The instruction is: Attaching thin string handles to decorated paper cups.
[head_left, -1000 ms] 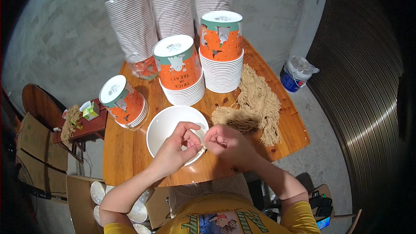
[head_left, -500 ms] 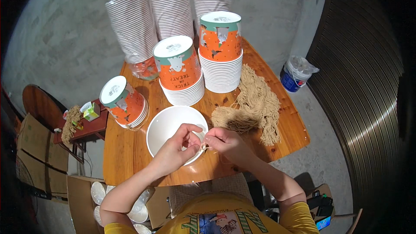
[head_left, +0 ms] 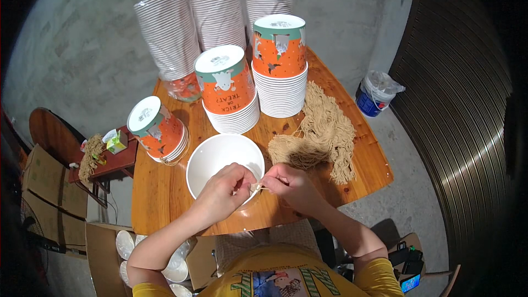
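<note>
Fingers of the L hand (head_left: 224,188) are bunched, thumb & index tips together, looks like a pinch on a thin pale cord (head_left: 256,186) at the R side of a white tub's (head_left: 212,157) rim; can't tell if they nip the rim too. R hand (head_left: 296,188): thumb & index also shut on the cord just beside, approx. no gap; other fingers curled in. Hands near each other, short bit of cord between.

Cord prob. v. light, limp, a bit fuzzy, so not too slippery; best held w/ fingertips close to the knotted-looking bit. Tub prob. light, stiffish card, could dent if squeezed; take it at the rim. It's upright, mouth up, near the table's (head_left: 363,159) front edge.

Further out: tan yarn bundle (head_left: 333,132) to the R, loose & soft-looking. Behind the tub, two upside-down stacks, i.e. middle stack (head_left: 226,91) & R stack (head_left: 280,66), orange/green tops; short stack (head_left: 157,129) to the L. Wrapped stacks (head_left: 168,36) at the back.
</note>
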Demonstrator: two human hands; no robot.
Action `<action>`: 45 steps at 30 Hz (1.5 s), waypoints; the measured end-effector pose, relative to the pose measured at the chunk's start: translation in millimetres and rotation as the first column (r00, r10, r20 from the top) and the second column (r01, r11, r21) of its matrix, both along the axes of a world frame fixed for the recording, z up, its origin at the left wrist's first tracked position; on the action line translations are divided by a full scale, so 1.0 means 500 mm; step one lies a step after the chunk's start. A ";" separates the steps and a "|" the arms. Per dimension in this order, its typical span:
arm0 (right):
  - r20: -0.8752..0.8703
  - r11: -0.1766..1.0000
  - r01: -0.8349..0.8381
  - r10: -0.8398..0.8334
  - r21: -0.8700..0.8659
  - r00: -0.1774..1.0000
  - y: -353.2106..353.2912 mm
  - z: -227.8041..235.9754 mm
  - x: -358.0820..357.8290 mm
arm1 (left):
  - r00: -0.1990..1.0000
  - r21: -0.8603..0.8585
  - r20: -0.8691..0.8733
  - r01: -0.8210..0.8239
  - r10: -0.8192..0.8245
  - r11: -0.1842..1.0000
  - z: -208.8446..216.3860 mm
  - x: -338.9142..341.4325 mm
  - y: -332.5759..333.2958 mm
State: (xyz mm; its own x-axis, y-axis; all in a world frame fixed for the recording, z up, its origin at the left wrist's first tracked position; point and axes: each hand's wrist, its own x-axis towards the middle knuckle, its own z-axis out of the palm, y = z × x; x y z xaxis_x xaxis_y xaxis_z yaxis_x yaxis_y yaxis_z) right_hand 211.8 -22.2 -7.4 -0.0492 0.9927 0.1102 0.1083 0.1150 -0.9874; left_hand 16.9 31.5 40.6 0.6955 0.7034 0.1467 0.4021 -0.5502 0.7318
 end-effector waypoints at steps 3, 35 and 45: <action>0.014 0.997 -0.035 0.034 0.070 0.999 -0.011 -0.001 0.007 | 1.000 0.093 0.015 -0.016 0.015 0.996 -0.005 0.001 0.000; -0.204 0.977 -0.096 0.056 -0.192 0.977 -0.041 -0.012 -0.009 | 0.999 -0.039 -0.033 -0.009 0.007 0.999 0.010 0.004 -0.005; -0.225 0.980 -0.108 0.070 -0.164 0.972 -0.049 0.008 -0.012 | 0.989 0.047 0.049 0.139 -0.141 0.989 0.007 0.010 -0.011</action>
State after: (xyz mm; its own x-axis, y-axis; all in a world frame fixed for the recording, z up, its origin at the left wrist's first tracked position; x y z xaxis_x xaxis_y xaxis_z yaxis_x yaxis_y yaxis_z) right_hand 206.0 -46.6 -3.2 -0.1323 0.9901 -0.0460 -0.1139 -0.0613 -0.9916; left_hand 22.0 26.1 44.0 0.7771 0.5920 0.2135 0.2813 -0.6302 0.7237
